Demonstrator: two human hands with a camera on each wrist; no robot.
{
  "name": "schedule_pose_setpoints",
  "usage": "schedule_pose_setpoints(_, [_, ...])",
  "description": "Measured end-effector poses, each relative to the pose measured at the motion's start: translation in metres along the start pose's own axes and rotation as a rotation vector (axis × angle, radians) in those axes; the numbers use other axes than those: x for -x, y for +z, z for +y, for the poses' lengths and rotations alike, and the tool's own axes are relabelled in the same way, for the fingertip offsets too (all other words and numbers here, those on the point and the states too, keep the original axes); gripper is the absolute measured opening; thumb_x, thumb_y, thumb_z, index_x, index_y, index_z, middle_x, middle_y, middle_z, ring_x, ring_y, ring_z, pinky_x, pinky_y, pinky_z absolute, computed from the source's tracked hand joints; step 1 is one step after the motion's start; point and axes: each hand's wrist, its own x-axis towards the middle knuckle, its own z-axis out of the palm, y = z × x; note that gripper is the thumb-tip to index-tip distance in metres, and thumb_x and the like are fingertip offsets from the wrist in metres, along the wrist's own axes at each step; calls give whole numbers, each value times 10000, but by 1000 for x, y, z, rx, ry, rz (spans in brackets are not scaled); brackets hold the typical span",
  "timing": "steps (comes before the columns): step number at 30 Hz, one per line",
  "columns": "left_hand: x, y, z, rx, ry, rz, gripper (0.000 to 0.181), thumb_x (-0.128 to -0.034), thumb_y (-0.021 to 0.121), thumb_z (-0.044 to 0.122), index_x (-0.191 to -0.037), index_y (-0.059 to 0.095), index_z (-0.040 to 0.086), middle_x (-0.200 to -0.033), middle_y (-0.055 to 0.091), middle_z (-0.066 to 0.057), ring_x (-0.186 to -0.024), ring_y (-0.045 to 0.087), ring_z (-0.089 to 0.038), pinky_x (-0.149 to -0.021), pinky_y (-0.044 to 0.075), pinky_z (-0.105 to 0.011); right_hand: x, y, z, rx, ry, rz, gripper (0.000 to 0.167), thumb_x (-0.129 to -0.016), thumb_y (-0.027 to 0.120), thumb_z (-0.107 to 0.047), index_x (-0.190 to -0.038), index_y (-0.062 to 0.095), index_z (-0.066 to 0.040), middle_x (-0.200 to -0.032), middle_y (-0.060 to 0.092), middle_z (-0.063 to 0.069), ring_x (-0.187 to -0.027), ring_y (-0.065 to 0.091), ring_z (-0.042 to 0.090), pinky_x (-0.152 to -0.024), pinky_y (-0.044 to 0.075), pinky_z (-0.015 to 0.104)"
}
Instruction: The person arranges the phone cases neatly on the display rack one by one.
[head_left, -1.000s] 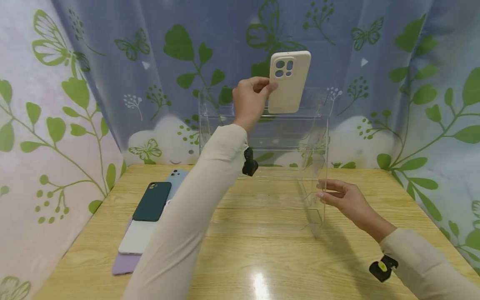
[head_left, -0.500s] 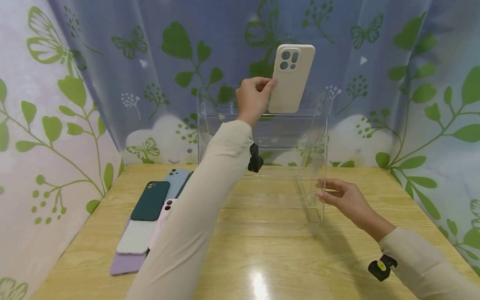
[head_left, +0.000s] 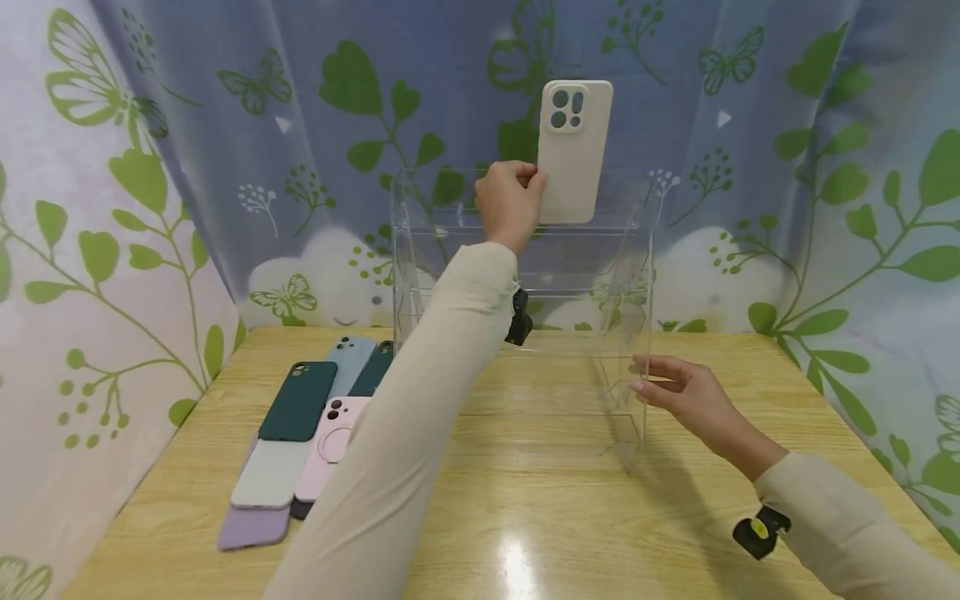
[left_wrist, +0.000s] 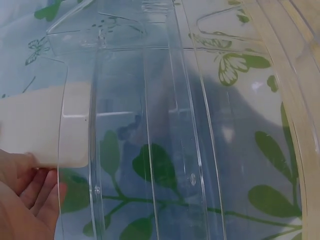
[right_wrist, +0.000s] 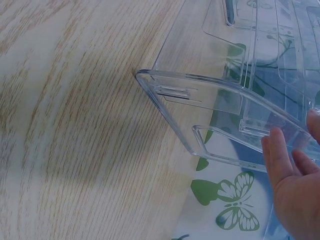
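Observation:
My left hand (head_left: 510,204) pinches a cream phone case (head_left: 573,158) by its left edge. The case stands nearly upright at the top tier of a clear acrylic display rack (head_left: 637,308), its camera cutouts uppermost. In the left wrist view, the lower part of the case (left_wrist: 75,130) shows through the clear plastic; whether it rests on the tier I cannot tell. My right hand (head_left: 690,400) holds the rack's right side edge between thumb and fingers. From the right wrist, the fingers (right_wrist: 280,155) lie against the rack's side panel (right_wrist: 220,82).
Several phone cases lie overlapping on the wooden table (head_left: 525,517) at left: a dark green case (head_left: 300,402), a white case (head_left: 264,473), a purple case (head_left: 251,529), a pink case (head_left: 330,450) and a light blue case (head_left: 348,358). Patterned curtain (head_left: 450,83) hangs behind.
My left hand has moved slightly right; the cream case shifted right and up, then back left, and sits more upright. The right hand keeps its place on the rack.

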Motion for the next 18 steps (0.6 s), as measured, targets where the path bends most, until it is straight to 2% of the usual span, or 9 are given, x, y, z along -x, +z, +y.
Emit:
schedule_pose_setpoints(7, [0, 4, 4, -118, 37, -40, 229, -962, 588, 246, -1063, 746, 115, -987, 722, -10, -822, 657, -134, -719, 499, -263, -1, 0, 1, 1, 2, 8, 599, -943, 603, -340, -1423, 432, -25, -1404, 447, 244, -1200, 537, 374, -878, 524, 345])
schedule_pose_setpoints(18, [0, 3, 7, -182, 0, -89, 203, -957, 595, 207, -1076, 735, 119, -1061, 711, -24, -948, 655, -183, -819, 498, -301, -2, 1, 2, -7, 3, 9, 603, -943, 606, -333, -1424, 429, -16, -1397, 458, 238, -1187, 551, 362, -873, 527, 340])
